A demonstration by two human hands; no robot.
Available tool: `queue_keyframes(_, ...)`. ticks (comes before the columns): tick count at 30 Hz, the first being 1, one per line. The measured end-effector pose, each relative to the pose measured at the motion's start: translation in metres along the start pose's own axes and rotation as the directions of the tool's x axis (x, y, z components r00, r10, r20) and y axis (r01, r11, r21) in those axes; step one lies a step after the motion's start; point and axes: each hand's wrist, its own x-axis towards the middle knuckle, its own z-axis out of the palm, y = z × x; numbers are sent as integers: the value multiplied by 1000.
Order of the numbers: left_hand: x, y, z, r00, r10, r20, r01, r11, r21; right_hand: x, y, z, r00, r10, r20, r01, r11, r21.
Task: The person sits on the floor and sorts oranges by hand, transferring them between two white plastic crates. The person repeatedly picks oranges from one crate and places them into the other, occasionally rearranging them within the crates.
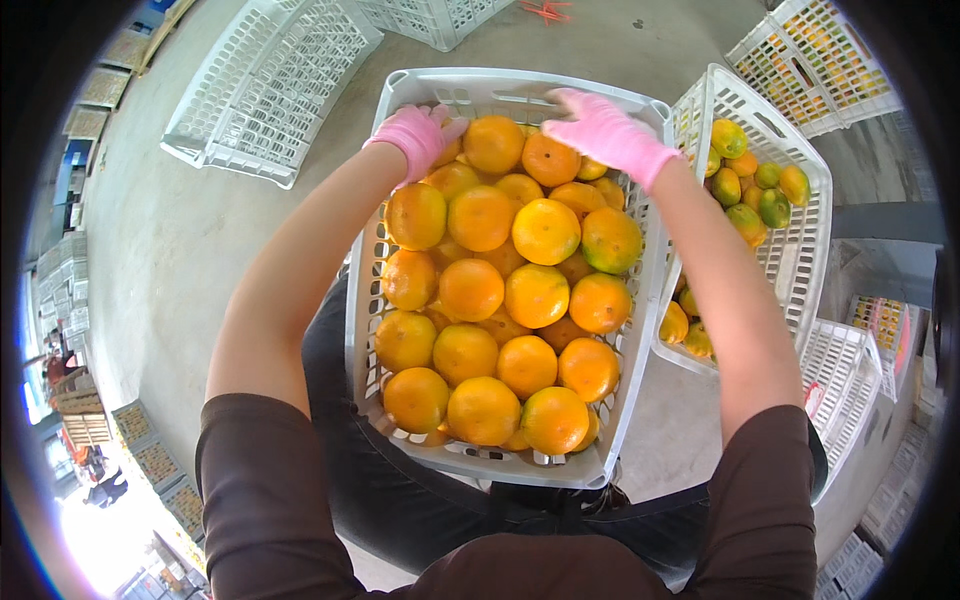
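Note:
In front of me stands a pale plastic crate (634, 397) with slotted walls, filled with orange citrus fruit (484, 217). The fruit lies in rough rows, and a few pieces show green patches. My left hand (420, 139), in a pink glove, is at the crate's far left corner. Its fingers touch or cover a fruit (448, 152) there; whether they grip it is hidden. My right hand (604, 135), also gloved in pink, is over the far right part, fingers apart and slightly blurred. Just below it sits an orange fruit (551, 159).
At the right, a white crate (814, 247) holds green-orange fruit (742, 187). Beyond it stands another fruit-filled crate (814, 67). A white slotted crate (274, 82) is on the concrete floor (165, 247) at far left. Orange-red strips (546, 10) lie at the top.

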Motion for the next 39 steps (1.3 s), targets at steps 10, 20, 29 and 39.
queue_keyframes(10,1,1,-5,998,8,66,-6,999,-38,-5,-28,21,989,28,144,41,889,-456)
queue_keyframes(20,0,1,4,999,35,-25,-35,999,9,-2,-7,37,993,-113,31,115,884,-453)
queue_keyframes(29,0,1,3,992,-5,-122,-6,996,-94,16,-60,54,997,-25,73,59,859,-508)
queue_keyframes(39,4,3,9,992,-18,-128,3,993,-119,22,-41,58,988,-136,79,156,803,-575)
